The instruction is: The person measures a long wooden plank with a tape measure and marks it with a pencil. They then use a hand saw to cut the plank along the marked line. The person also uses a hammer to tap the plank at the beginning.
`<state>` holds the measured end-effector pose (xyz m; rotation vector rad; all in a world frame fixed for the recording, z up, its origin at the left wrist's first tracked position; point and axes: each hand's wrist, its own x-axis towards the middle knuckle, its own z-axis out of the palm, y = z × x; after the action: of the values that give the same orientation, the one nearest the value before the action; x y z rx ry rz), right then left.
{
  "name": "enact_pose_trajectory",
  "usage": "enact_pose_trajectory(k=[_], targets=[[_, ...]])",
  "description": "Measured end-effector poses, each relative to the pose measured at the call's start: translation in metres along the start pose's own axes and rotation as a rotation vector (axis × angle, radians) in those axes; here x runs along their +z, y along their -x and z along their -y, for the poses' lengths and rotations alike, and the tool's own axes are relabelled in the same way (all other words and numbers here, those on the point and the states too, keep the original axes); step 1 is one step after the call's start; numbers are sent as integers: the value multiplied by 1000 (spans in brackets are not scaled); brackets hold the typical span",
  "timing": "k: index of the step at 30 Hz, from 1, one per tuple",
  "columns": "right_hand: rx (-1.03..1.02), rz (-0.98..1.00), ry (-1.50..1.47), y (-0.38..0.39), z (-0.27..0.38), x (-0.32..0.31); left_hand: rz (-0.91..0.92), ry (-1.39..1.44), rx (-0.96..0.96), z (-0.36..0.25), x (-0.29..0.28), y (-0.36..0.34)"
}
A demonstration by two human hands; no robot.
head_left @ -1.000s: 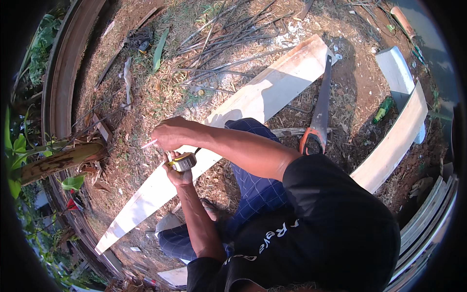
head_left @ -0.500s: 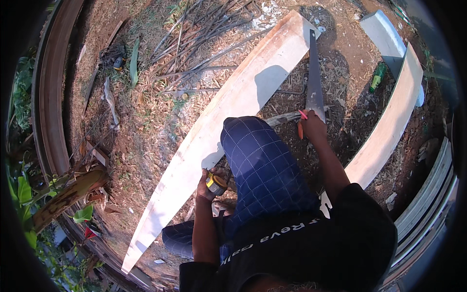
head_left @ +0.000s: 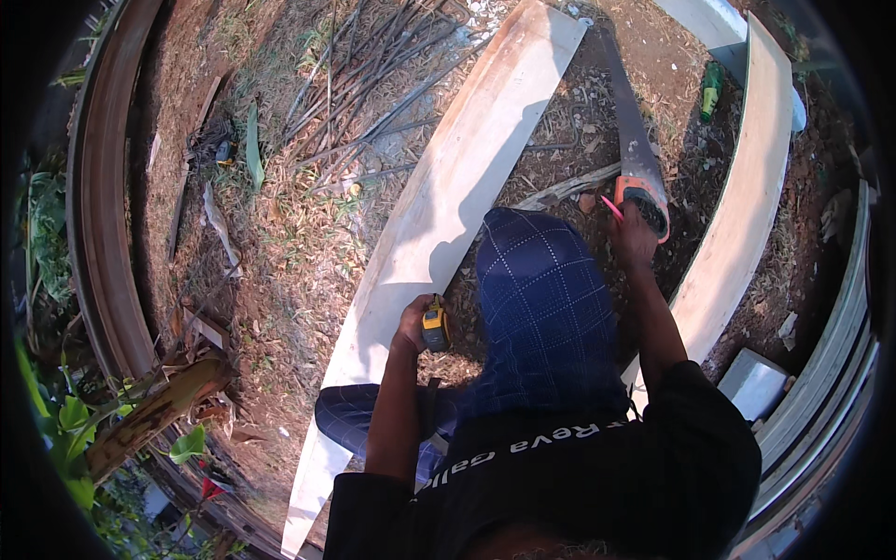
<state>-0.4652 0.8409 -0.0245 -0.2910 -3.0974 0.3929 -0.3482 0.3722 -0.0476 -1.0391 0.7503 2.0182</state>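
My left hand (head_left: 411, 325) is closed around a yellow and dark tape measure (head_left: 435, 329), held over the near half of a long pale board (head_left: 448, 210). The board lies diagonally on the ground, partly in shadow. To the right of my knee, my right hand (head_left: 635, 241) is closed, with a thin pink pencil-like stick (head_left: 611, 208) poking out from its fingers. Those fingers overlap the orange handle of a handsaw (head_left: 631, 126); whether they still grip it I cannot tell. The saw's blade points away from me, beside the board's far end.
A second pale board (head_left: 747, 205) curves along the right, with a green bottle (head_left: 711, 91) beside it. Thin rods (head_left: 373, 75) are heaped at the far side. Stacked planks (head_left: 826, 350) stand at the right edge; plants (head_left: 75, 429) grow at the left.
The saw has turned so its orange handle shows broadside, and my right hand sits lower on it. My left hand has moved up and right with the tape measure. The whole view has shifted.
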Motion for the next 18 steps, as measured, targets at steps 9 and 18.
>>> enact_pose_trajectory(k=[9, 18], targets=[[-1, 387, -469, 32, 38, 36, 79, -492, 185, 23, 46, -15], [81, 1280, -543, 75, 131, 120, 175, -806, 346, 37, 96, 17]])
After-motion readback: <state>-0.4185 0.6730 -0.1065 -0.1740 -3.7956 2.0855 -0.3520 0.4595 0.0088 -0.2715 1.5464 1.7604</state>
